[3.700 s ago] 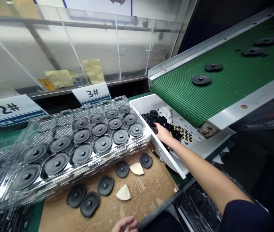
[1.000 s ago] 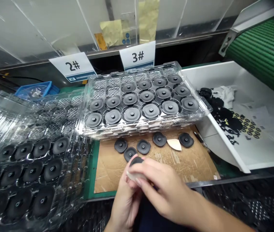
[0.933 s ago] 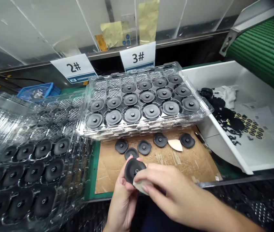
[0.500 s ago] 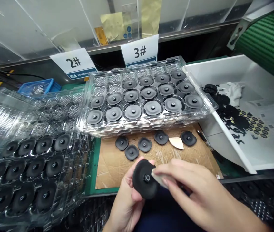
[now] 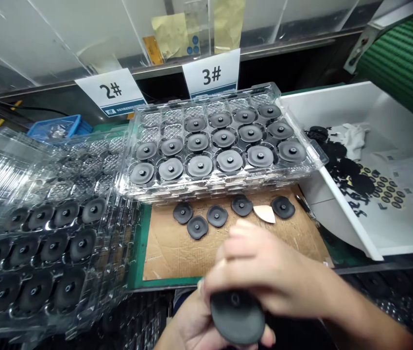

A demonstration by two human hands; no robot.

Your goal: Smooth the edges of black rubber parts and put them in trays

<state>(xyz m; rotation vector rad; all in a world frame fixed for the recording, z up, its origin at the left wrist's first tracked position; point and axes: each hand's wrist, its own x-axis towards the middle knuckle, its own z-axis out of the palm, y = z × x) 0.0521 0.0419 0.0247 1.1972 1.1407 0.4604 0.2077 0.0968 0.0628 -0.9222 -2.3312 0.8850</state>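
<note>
My left hand (image 5: 195,318), low in the view, grips a round black rubber-like disc (image 5: 238,321) with a small raised hub. The disc is tilted, its face towards me. My right hand (image 5: 250,265) lies curled over the disc's far edge, with its fingers closed. Whatever is inside those fingers is hidden. Beyond the hands, several similar black discs (image 5: 197,227) lie loose on a cardboard sheet (image 5: 170,257). Among them rests a cream wedge-shaped pad (image 5: 265,213).
Behind the cardboard stands a stack of clear plastic trays (image 5: 214,182), its top tray partly filled with discs. More clear trays (image 5: 115,243) with discs are at left. A white bin (image 5: 355,228) with black scraps stands at right, beside a pen-like tool (image 5: 305,206).
The disc and both hands have moved lower and closer to me. My right hand has rolled over the disc's far edge, and the pale pad it held is now out of sight.
</note>
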